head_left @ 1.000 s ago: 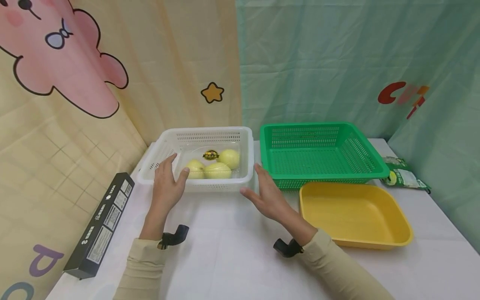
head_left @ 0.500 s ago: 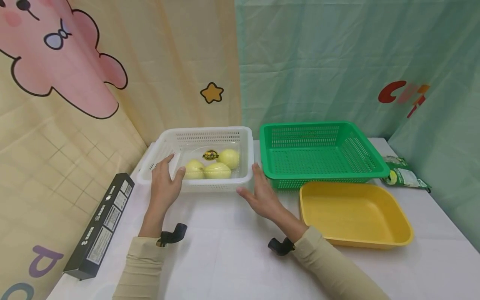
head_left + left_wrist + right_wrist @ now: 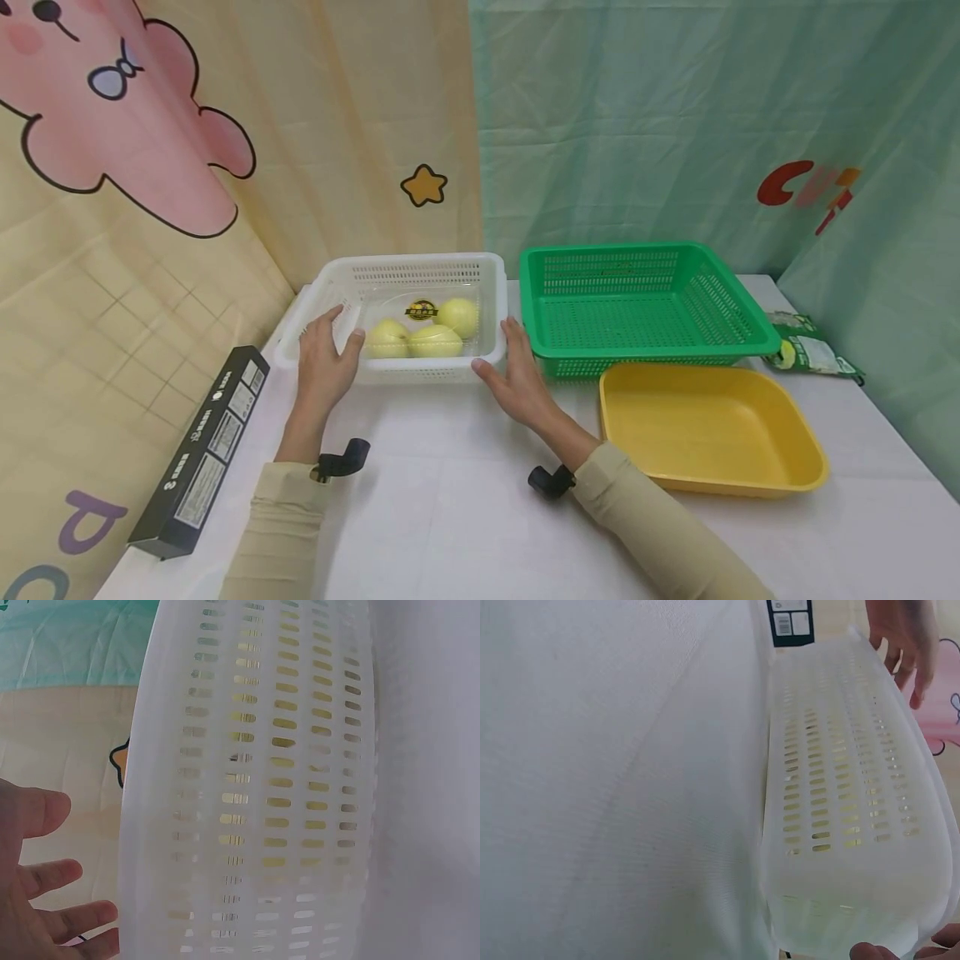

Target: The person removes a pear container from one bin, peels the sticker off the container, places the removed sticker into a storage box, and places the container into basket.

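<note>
A white perforated plastic basket [image 3: 420, 373] sits at the back left of the table. In it lies a clear plastic box [image 3: 375, 300] with a black-and-gold label and three pale yellow-green round fruits [image 3: 437, 341]. My left hand [image 3: 324, 367] hovers by the basket's front left corner, fingers spread; the left wrist view shows these fingers [image 3: 56, 876] beside the rim. My right hand [image 3: 520, 383] is at the front right corner, its thumb before the front wall and straight fingers along the right side. From the right wrist, fingertips [image 3: 866, 951] show right at the basket's end.
A green perforated basket [image 3: 652, 352] stands right of the white one, with a yellow tray [image 3: 705, 433] in front of it. Green packets [image 3: 813, 354] lie at the far right. Along the left edge is a long black box [image 3: 202, 450]. Printed curtains rise behind the table.
Both hands have shifted slightly to the left. My right hand has come closer to the white basket's right corner. The basket and the fruits have stayed in place.
</note>
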A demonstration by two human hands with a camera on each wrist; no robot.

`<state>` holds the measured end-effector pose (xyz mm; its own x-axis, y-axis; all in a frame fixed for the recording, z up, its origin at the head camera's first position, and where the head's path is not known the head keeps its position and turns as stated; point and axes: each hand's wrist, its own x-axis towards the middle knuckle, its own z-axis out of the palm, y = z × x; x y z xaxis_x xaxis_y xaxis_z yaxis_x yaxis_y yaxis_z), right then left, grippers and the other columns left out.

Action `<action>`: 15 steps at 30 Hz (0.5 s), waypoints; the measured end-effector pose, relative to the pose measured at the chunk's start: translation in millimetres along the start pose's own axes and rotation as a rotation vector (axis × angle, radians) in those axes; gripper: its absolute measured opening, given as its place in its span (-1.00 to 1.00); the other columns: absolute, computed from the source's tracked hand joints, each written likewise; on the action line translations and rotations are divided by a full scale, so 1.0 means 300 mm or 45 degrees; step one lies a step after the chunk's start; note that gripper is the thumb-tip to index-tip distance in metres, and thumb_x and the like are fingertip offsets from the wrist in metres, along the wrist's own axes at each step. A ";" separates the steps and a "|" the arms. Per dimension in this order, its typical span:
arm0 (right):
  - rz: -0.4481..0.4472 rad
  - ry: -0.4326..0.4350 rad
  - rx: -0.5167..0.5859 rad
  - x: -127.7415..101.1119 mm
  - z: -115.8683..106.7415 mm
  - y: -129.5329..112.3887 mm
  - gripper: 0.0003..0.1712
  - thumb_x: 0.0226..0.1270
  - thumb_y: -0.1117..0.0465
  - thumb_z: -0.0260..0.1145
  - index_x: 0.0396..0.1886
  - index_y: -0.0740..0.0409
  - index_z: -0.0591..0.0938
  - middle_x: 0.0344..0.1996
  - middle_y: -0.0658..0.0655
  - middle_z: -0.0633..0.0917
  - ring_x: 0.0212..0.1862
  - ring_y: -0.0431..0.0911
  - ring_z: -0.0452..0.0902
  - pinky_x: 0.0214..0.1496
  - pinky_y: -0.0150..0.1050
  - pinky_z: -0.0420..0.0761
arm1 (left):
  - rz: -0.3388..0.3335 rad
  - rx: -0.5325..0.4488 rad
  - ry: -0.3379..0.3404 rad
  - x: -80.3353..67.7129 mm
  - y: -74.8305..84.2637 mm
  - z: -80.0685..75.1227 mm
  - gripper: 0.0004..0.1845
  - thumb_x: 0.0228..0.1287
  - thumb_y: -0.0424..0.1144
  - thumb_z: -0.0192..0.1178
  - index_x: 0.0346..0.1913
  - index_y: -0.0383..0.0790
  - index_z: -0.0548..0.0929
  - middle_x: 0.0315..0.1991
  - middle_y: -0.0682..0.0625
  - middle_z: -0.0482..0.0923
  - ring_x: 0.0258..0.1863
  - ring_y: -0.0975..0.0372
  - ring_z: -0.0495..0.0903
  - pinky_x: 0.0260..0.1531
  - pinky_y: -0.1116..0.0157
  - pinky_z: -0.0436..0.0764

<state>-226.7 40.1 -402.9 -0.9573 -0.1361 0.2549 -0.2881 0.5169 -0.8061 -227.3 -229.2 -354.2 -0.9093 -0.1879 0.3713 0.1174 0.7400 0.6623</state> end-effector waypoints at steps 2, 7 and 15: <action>-0.011 -0.003 0.023 0.006 0.001 0.001 -0.06 0.29 -0.09 0.23 0.49 0.13 -0.01 0.51 0.12 -0.04 0.51 0.09 -0.06 0.46 0.12 0.11 | -0.004 0.006 -0.017 0.011 -0.004 -0.004 -0.42 0.36 -0.17 0.02 0.37 -0.31 0.22 0.31 -0.36 0.22 0.31 -0.20 0.18 0.27 -0.16 0.17; -0.039 -0.007 0.065 0.017 0.006 0.013 -0.08 0.31 -0.09 0.20 0.48 0.17 0.01 0.50 0.14 -0.05 0.51 0.11 -0.08 0.46 0.13 0.10 | -0.034 0.032 -0.085 0.045 -0.022 -0.011 -0.40 0.37 -0.13 -0.02 0.40 -0.29 0.17 0.33 -0.37 0.19 0.33 -0.23 0.16 0.27 -0.23 0.15; -0.070 -0.001 0.126 0.026 0.014 0.025 -0.11 0.32 -0.07 0.20 0.47 0.19 0.03 0.51 0.12 -0.06 0.52 0.09 -0.10 0.47 0.12 0.10 | -0.054 0.075 -0.219 0.093 -0.039 -0.026 -0.38 0.40 -0.10 -0.07 0.42 -0.31 0.13 0.33 -0.41 0.18 0.33 -0.23 0.18 0.28 -0.19 0.19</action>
<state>-236.4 39.5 -409.1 -0.9401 -0.1623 0.2999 -0.3409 0.4226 -0.8398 -251.0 -248.2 -346.5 -0.9683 -0.1107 0.2238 0.0584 0.7712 0.6339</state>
